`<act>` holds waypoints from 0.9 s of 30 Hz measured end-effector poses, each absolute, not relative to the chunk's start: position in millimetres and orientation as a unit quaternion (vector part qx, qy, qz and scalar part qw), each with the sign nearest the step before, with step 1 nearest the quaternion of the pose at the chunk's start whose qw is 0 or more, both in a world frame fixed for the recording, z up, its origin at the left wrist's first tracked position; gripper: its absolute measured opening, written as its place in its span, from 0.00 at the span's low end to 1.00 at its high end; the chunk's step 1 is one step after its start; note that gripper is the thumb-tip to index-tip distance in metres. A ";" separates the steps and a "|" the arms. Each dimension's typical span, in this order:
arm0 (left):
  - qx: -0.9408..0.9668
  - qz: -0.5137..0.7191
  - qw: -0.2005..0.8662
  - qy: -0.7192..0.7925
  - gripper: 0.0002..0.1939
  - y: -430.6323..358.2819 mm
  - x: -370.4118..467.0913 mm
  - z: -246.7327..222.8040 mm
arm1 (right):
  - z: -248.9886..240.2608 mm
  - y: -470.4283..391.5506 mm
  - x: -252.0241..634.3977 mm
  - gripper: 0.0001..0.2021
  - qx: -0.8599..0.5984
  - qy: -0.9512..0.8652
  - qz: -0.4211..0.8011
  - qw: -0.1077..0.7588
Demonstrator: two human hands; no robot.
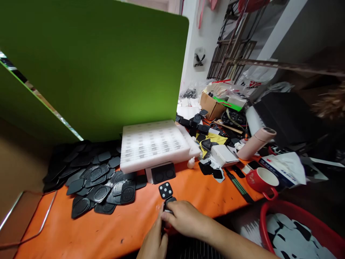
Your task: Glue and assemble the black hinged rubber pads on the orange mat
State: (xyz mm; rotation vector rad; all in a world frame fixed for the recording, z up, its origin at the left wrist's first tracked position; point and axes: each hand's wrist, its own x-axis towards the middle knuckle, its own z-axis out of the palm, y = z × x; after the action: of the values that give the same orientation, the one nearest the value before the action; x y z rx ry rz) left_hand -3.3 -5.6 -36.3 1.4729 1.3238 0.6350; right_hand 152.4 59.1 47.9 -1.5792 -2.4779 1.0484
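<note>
At the front edge of the orange table, my left hand (155,239) is closed round a dark piece, seen nearly edge-on. My right hand (185,217) closes over the upper end of the same piece from the right, its fingers touching those of the left. Just beyond them lies a small black square panel with white dots (165,190); it seems joined to the held piece, though the fingers hide the joint. Behind it, a flat black plate with two round outlines (163,173) rests against a white foam block with rows of slots (151,144).
Left of the foam lies a heap of black flat pads (99,183). On the right are a small white bottle (191,163), a white box (224,155), a pink flask (256,143) and a red mug (262,180). A red basin (264,216) stands below; a green board (107,72) rises behind.
</note>
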 end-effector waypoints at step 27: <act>0.565 0.294 0.524 0.566 0.26 2.8 1.9 -28.1 | 58.1 55.8 146.8 0.14 -0.468 -0.814 0.341 0.028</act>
State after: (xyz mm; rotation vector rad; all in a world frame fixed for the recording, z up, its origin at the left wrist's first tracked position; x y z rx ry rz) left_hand 1.9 2.8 -28.1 1.3521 1.3557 0.7029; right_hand 146.8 55.8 58.1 -1.4454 -2.5133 1.0530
